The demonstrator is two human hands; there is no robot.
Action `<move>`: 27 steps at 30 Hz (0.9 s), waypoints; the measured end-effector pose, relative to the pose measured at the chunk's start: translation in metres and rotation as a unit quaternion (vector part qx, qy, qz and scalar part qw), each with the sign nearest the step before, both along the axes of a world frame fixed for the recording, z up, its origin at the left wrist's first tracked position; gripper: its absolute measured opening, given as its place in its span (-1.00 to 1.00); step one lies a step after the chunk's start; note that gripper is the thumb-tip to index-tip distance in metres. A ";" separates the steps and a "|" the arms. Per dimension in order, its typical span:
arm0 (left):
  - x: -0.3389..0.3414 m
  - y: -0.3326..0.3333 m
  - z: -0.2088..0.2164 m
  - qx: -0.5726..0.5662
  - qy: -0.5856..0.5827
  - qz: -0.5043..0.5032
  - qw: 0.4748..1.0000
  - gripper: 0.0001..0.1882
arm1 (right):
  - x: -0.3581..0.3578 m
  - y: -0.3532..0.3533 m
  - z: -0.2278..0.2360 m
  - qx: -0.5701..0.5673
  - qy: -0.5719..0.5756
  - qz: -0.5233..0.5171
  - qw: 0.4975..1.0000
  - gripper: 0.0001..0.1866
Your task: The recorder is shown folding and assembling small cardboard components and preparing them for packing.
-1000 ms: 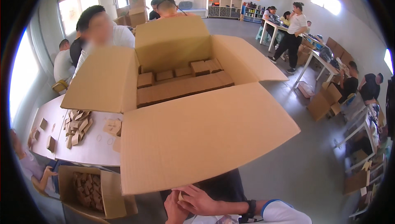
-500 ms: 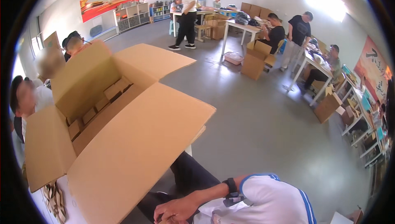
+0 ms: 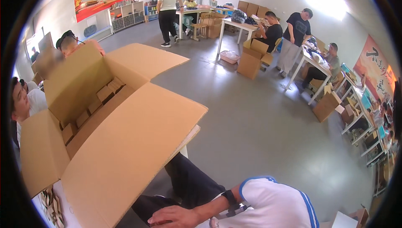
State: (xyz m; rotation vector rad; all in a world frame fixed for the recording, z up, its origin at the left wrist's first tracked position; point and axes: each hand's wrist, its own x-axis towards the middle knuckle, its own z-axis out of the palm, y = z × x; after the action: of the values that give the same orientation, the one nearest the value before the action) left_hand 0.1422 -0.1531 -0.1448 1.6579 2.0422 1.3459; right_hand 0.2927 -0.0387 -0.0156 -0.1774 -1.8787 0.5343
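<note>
My right hand [image 3: 175, 216] lies over my dark trouser leg at the lower edge, fingers loosely extended and nothing seen in it. A black band circles that wrist, below a white sleeve with blue trim. My left hand is out of sight. Left of my right hand stands a large open cardboard box [image 3: 39, 144], its flaps spread outward. Several small brown cartons [image 3: 83, 119] sit in a row inside it. The near flap hides part of the white table [image 3: 69, 203] under the box.
Folded brown cardboard pieces [image 3: 52, 207] lie on the table beside the box. People sit close behind the box at the left. Across the grey floor [image 3: 234, 144] are white tables [image 3: 238, 24], seated and standing people, a cardboard carton [image 3: 250, 62] and a pink basin [image 3: 229, 57].
The view has shifted slightly, so the box sits a little further left. My right hand's fingers look less curled. The far standing person has turned and stands by a table.
</note>
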 end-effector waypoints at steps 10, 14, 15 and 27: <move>0.038 0.005 0.071 -0.039 -0.581 0.052 0.811 -0.14 | 0.008 -0.006 -0.017 -0.012 -0.003 -0.009 1.000 -0.66; 0.033 -0.004 0.062 -0.036 -0.603 0.001 0.797 -0.14 | 0.003 -0.008 -0.022 0.006 0.033 -0.022 0.999 -0.70; 0.037 -0.004 0.069 -0.030 -0.600 0.014 0.799 -0.14 | 0.003 -0.009 -0.021 0.010 0.029 -0.036 0.999 -0.71; 0.050 0.001 0.067 -0.083 -0.562 0.039 0.822 -0.22 | 0.018 0.002 -0.010 0.019 -0.078 -0.001 0.997 -0.80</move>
State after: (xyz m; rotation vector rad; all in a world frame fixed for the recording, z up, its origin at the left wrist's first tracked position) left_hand 0.1922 -0.1521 -0.0778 0.4111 1.3896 1.5378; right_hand 0.3103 -0.0365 -0.0252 -0.1995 -2.0385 0.4942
